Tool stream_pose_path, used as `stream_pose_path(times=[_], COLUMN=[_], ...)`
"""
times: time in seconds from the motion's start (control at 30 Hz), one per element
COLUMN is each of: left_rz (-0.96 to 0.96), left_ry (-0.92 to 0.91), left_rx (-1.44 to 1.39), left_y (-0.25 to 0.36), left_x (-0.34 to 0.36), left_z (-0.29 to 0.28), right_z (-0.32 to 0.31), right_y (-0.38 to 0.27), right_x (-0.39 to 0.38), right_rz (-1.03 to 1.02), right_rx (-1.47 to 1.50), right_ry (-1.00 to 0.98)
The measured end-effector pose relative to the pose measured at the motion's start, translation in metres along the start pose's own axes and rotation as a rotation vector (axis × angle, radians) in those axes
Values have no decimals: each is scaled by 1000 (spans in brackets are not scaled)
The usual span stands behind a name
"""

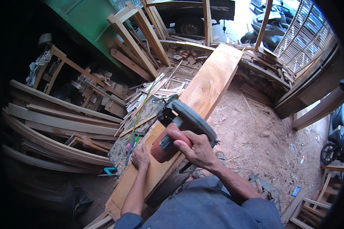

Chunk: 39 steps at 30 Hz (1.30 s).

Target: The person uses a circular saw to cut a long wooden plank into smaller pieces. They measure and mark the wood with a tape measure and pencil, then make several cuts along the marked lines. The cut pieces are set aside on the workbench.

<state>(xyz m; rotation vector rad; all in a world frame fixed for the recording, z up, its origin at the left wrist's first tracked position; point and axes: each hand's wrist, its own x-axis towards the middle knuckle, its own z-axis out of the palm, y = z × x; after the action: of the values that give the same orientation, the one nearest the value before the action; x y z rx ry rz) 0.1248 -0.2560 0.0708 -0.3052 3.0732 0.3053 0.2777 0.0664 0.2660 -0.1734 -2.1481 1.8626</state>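
Note:
A long, thick wooden plank (pixel 207 89) runs from the near left toward the far right. Above its middle is a handheld circular saw (pixel 165 145) with a red body and a grey rounded guard. Its red handle is gripped by my right hand (pixel 198 149). Whether the blade touches the wood is hidden by the guard. My left hand (pixel 141 157) lies on the plank's left edge, left of the saw, its fingers stretched out over the wood. Beside it, a dark cluttered work surface (pixel 120 152) holds a green marker (pixel 136 138) and a yellow strip.
Curved wooden pieces (pixel 61 131) are stacked at the left. Wooden frames (pixel 139 36) lean by a green panel (pixel 82 23) at the back. Sawdust covers the floor (pixel 256 133) on the right. Motorbikes (pixel 269 26) stand beyond, and a frame (pixel 311 210) lies at the lower right.

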Motion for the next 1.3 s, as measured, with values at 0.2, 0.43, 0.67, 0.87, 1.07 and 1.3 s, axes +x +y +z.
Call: stream_pose_path(times=[0.2,0.43,0.67,0.87,1.07,1.3], left_rz=[22,100,54,686,765,831], left_ry=[0,-55,139,74,-97,-66], left_rx=[-76,-40,-222,-362,-63,175], left_y=[16,3,45,243,410,411], left_x=[-14,-12,-14,-10,12,17], left_z=[-21,-18,-28,6,103,112], right_z=[-68,-161,-268,-334,-377,-408], right_y=[-12,19,138,275,421,610], right_x=[-52,-100,-135,-164,-188,-217], right_rz=[156,233,403,596,748,955], right_rx=[198,277,339,319,162,-433], right_ry=[329,697,905,1036,1027,711])
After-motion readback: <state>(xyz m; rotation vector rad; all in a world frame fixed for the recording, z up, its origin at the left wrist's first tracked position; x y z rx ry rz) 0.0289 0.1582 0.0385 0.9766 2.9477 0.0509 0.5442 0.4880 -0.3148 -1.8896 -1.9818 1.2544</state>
